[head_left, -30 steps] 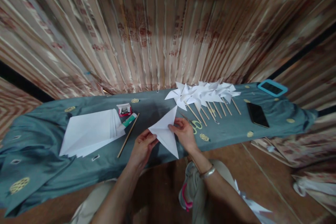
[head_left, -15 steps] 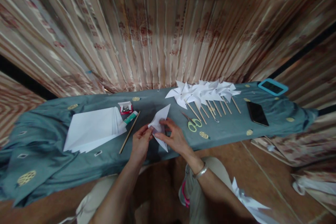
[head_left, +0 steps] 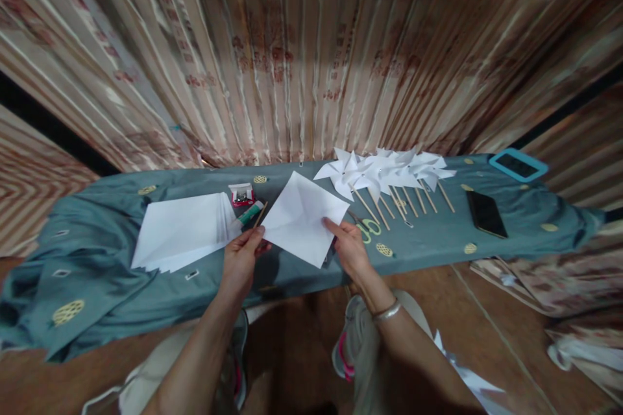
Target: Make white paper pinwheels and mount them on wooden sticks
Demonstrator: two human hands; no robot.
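Between my hands a square sheet of white paper (head_left: 302, 217) is spread out, turned corner-up, with faint creases across it. My left hand (head_left: 243, 251) pinches its left corner. On the right side, my right hand (head_left: 349, 243) holds the sheet with the thumb on top and the fingers underneath. Just past my left hand lie a wooden stick (head_left: 261, 213), partly covered by the hand, a green glue stick (head_left: 249, 213) and a small red-and-white box (head_left: 242, 194) of metal bits. Scissors (head_left: 368, 228) with yellow-green handles lie beyond my right hand, partly hidden.
A stack of white paper (head_left: 178, 230) lies at left on the teal cloth (head_left: 107, 298). Several white paper pinwheels (head_left: 384, 172) on sticks lie at the back right. A black phone (head_left: 487, 214) and a blue-framed device (head_left: 518, 165) are farther right. More white paper (head_left: 470, 376) is below, lower right.
The folded paper is now opened out flat into a square. My hands have moved apart, the left one leftward over the wooden stick, the right one toward the scissors. The view has shifted slightly.
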